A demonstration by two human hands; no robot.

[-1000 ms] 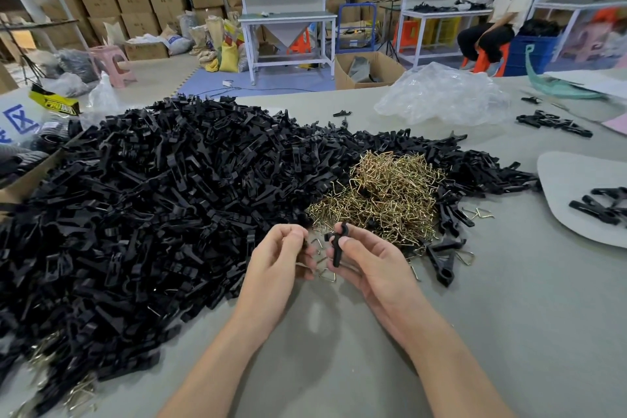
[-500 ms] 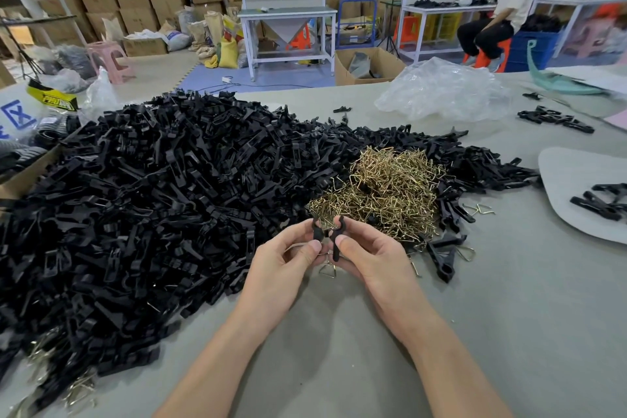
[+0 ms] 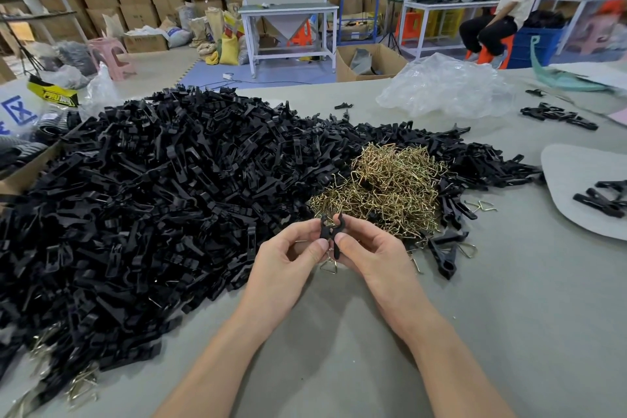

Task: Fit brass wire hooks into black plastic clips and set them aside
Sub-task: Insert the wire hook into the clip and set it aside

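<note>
A black plastic clip (image 3: pixel 330 231) stands upright between my two hands, just in front of the pile of brass wire hooks (image 3: pixel 383 193). My left hand (image 3: pixel 288 265) pinches its left half with thumb and forefinger. My right hand (image 3: pixel 369 254) pinches the right half the same way. A brass wire hook (image 3: pixel 328 265) hangs below the clip between my palms. A huge heap of black clips (image 3: pixel 152 214) covers the table's left and middle.
The grey table (image 3: pixel 509 316) holds assembled clips (image 3: pixel 600 197) on a pale grey mat (image 3: pixel 576 180) at the right and more clips (image 3: pixel 556 115) farther back. A crumpled clear plastic bag (image 3: pixel 448 85) lies beyond the piles. A seated person (image 3: pixel 502 7) is at the back right.
My hands came together and rose slightly. The left hand, which was apart from the clip a second ago, now pinches it alongside the right hand.
</note>
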